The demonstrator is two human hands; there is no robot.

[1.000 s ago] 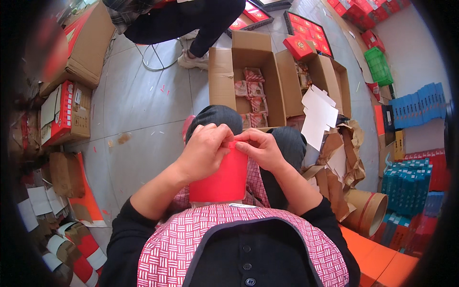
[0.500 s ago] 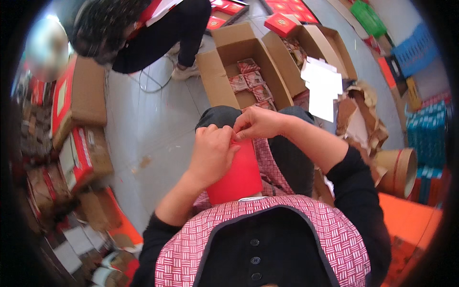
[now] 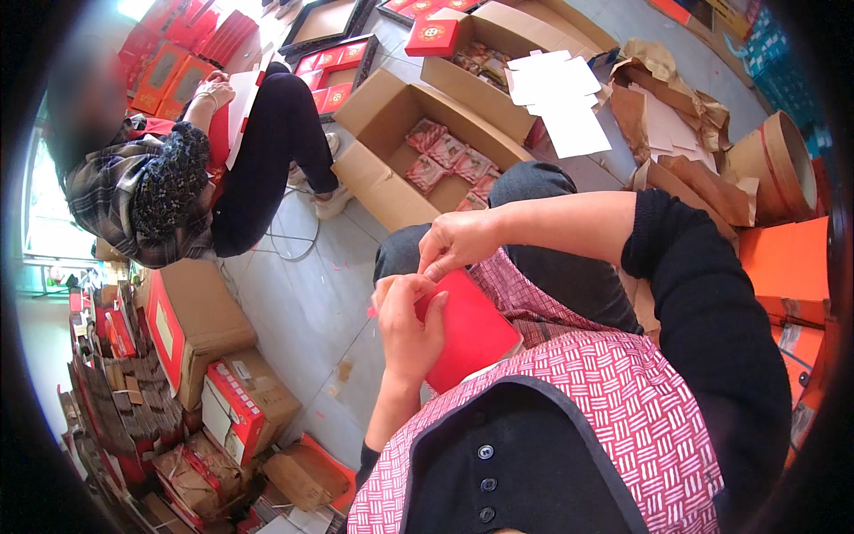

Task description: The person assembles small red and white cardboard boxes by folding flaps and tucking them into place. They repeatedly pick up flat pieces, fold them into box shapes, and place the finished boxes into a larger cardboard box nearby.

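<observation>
A flat red piece (image 3: 473,322) rests on my lap over the patterned apron (image 3: 583,392). It looks like a box or a folded card; a pale edge shows along its lower side. My left hand (image 3: 407,329) grips its upper left corner, thumb lying on the red face and fingers curled over the edge. Pinched together at that same corner are the fingers of my right hand (image 3: 455,242), just above the left fingertips. Whatever small part they pinch is hidden. A small pink-red bit pokes out beside the left fingers.
An open carton (image 3: 378,169) before my knees holds several patterned packets (image 3: 458,160). White sheets (image 3: 556,98) lie on another carton with a red box (image 3: 432,37) on it. Crumpled brown paper (image 3: 667,107) lies right. Left, a person (image 3: 151,196) sits holding a white-and-red piece, near stacked boxes (image 3: 209,311).
The view has swung left, so more of the other person and the left stacks shows. Both my hands stay together at the red piece's corner, which now sits more tilted.
</observation>
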